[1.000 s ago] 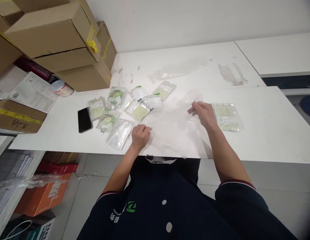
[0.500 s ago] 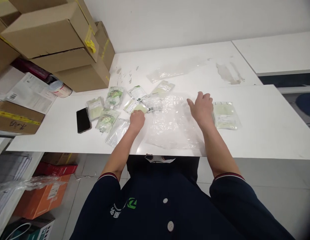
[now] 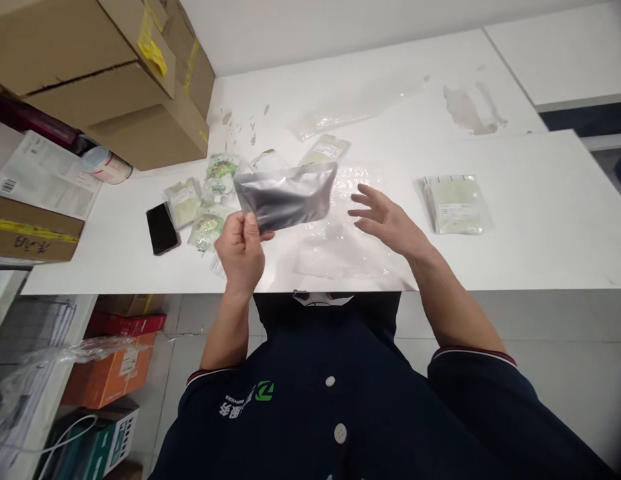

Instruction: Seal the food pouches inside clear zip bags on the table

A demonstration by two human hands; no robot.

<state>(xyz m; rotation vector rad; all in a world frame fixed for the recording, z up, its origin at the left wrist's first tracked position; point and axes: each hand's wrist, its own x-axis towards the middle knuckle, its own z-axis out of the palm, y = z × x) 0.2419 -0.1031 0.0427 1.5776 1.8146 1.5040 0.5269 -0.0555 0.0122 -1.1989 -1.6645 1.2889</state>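
My left hand [image 3: 241, 252] pinches the lower left corner of a silvery foil pouch [image 3: 290, 195], raised above the table with its plain shiny side showing. My right hand [image 3: 383, 217] is open, fingers spread, just right of the pouch and apart from it. Beneath both lies a large clear plastic bag [image 3: 335, 257], flat on the white table. Several small green-and-white packets [image 3: 209, 223] lie to the left, partly overlapping. Behind the pouch rests a pale green packet [image 3: 326, 148]. A small stack of pale green packets [image 3: 457, 205] lies to the right.
A black phone [image 3: 161, 229] lies at the left. Cardboard boxes [image 3: 140, 127] are stacked at the back left beside a small tub [image 3: 106, 165]. Another clear plastic bag [image 3: 340, 117] lies farther back. The table's front edge [image 3: 540, 289] runs close to my body.
My left hand has lifted a packet off the table, its silvery side now showing. My right hand has turned inward, fingers toward the pouch. The camera view has shifted slightly.
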